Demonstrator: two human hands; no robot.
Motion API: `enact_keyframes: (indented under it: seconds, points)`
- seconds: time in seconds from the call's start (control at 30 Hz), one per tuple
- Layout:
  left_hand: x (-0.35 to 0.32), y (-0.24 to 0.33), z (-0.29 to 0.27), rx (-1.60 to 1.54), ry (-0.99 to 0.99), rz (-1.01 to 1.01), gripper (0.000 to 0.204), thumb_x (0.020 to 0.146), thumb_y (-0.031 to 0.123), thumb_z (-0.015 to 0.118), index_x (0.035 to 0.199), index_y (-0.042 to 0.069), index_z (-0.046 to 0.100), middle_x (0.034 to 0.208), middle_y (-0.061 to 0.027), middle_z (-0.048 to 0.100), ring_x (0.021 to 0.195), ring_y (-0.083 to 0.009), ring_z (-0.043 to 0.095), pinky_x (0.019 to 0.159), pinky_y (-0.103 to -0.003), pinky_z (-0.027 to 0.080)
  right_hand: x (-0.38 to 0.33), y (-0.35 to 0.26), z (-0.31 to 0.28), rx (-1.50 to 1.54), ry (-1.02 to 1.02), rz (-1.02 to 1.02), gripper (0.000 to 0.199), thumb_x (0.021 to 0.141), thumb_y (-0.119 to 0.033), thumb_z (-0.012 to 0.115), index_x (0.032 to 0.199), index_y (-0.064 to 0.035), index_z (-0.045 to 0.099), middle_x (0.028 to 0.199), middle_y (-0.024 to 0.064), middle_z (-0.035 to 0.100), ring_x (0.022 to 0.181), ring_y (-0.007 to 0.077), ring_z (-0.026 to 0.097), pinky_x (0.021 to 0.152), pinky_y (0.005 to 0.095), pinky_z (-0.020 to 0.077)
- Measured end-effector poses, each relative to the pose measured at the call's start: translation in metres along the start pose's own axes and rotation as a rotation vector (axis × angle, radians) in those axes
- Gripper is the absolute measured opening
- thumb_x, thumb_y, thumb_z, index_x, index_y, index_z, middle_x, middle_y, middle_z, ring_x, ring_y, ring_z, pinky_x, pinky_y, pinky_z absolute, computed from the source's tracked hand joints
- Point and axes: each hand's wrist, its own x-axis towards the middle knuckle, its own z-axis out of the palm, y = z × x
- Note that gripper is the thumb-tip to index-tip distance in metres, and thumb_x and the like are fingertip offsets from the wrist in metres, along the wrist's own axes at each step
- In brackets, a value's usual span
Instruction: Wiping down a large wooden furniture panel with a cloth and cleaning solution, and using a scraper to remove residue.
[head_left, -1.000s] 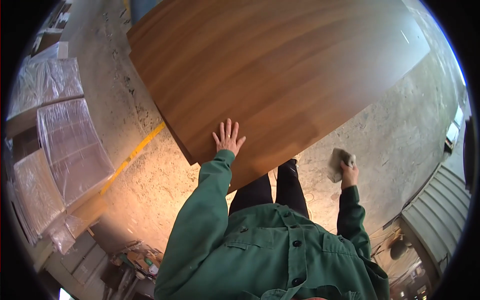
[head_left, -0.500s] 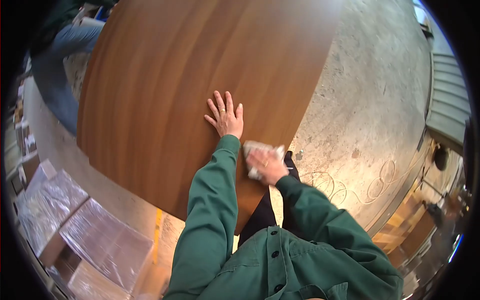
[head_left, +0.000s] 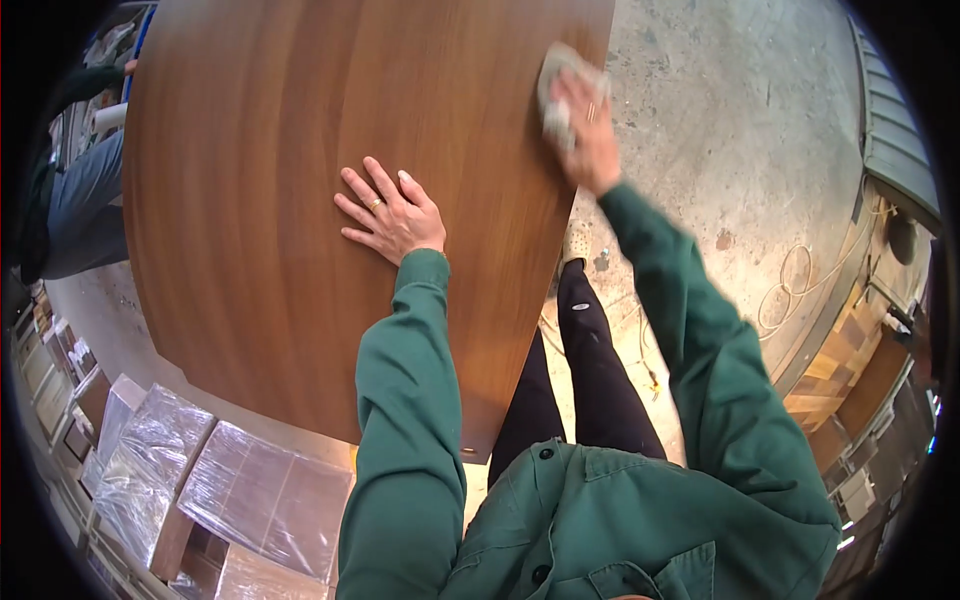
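A crumpled pale cloth [head_left: 550,92] lies at the right edge of the brown wood-grain panel [head_left: 260,220].

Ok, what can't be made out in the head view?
In the head view:
Brown panel: far end, cut off by the top edge.
Cloth: details, blurred and partly under the right hand.
Left hand: palm, hidden by its own back.
Co-worker: head, cut off by rim.

The person wears a green long-sleeved shirt [head_left: 620,510] with dark buttons [head_left: 541,575], black trousers [head_left: 590,335], a pale perforated clog [head_left: 577,243] and, on the left hand [head_left: 398,222], a gold-coloured ring [head_left: 376,204].
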Motion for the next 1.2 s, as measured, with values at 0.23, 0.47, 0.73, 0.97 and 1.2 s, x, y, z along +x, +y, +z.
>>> enact_keyframes:
  seconds: [0.23,0.47,0.73,0.97,1.2]
  points:
    - [0.001,0.009,0.001,-0.043,0.019,0.000,0.046,0.089,0.036,0.036,0.132,0.020,0.035,0.141,-0.0054,0.024,0.128,-0.0352,0.023,0.095,-0.060,0.024,-0.265,-0.163,-0.035,0.412,-0.730,-0.093,0.076,0.057,-0.018,0.062,0.129,-0.0150,0.039,0.136,0.0012,0.035,0.125,0.0178,0.033,0.102,0.0484,0.0246]
    - [0.001,0.014,-0.003,-0.081,0.017,-0.015,0.044,0.089,0.032,0.038,0.131,0.019,0.037,0.141,-0.0044,0.026,0.128,-0.0341,0.024,0.095,-0.060,0.024,-0.125,-0.022,-0.016,0.160,-0.422,-0.177,0.084,0.045,-0.017,0.064,0.126,-0.0205,0.043,0.136,0.0010,0.037,0.126,0.0217,0.033,0.098,0.0548,0.0262]
    - [-0.002,0.018,0.000,-0.083,-0.004,-0.014,0.045,0.089,0.031,0.037,0.132,0.018,0.036,0.142,-0.0036,0.024,0.128,-0.0336,0.023,0.096,-0.059,0.024,0.135,0.159,-0.025,0.092,0.137,-0.092,0.037,0.085,-0.013,0.051,0.122,-0.0147,0.048,0.132,0.0046,0.040,0.125,0.0250,0.032,0.101,0.0350,0.0311]
    - [0.003,0.013,-0.006,-0.041,-0.014,-0.016,0.044,0.090,0.031,0.034,0.133,0.018,0.033,0.142,-0.0026,0.022,0.129,-0.0333,0.022,0.096,-0.059,0.024,0.079,0.109,-0.005,0.436,0.200,0.005,0.034,0.084,-0.011,0.048,0.118,-0.0063,0.051,0.128,0.0118,0.044,0.123,0.0286,0.035,0.101,0.0380,0.0281]
    - [0.001,0.009,-0.003,-0.039,-0.021,-0.024,0.044,0.090,0.030,0.035,0.133,0.018,0.034,0.142,-0.0024,0.022,0.129,-0.0327,0.022,0.097,-0.059,0.024,-0.181,-0.066,-0.063,0.700,-0.645,-0.044,0.064,0.062,-0.001,0.055,0.124,-0.0136,0.043,0.128,0.0077,0.043,0.119,0.0255,0.041,0.099,0.0434,0.0305]
